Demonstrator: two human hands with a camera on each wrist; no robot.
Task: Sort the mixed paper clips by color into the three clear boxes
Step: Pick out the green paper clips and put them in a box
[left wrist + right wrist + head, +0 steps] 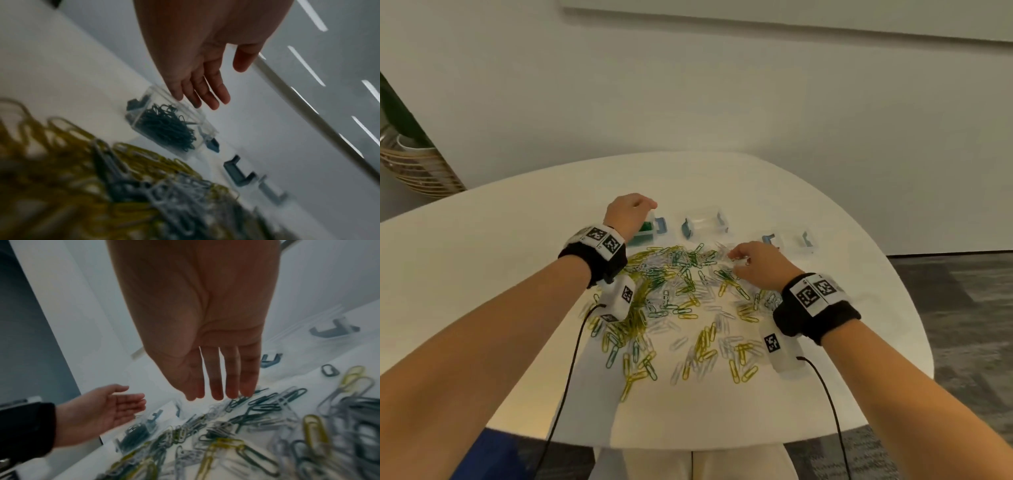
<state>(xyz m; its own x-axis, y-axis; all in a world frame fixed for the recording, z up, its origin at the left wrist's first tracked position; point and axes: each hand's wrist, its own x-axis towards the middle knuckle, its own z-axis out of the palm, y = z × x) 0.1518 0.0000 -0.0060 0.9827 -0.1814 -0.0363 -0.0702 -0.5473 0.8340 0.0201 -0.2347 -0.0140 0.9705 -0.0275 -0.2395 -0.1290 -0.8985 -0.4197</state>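
Note:
A mixed pile of yellow, green and white paper clips [681, 301] covers the middle of the round white table [722, 411]. Three clear boxes with blue latches stand behind it. The left box [647, 230] [164, 128] holds green clips. The middle box [703, 224] looks empty, and I cannot make out what the right box [791, 241] holds. My left hand [645, 205] [226, 82] hovers over the left box, fingers straight, holding nothing. My right hand [734, 257] [213, 394] points down at the pile's far edge, its fingertips [244, 392] touching green clips.
A woven basket [417, 168] stands on the floor at the far left. Black cables [565, 377] run from both wrist cameras across the table's near part. Grey carpet [955, 308] lies beyond the table's right edge, and a white wall behind.

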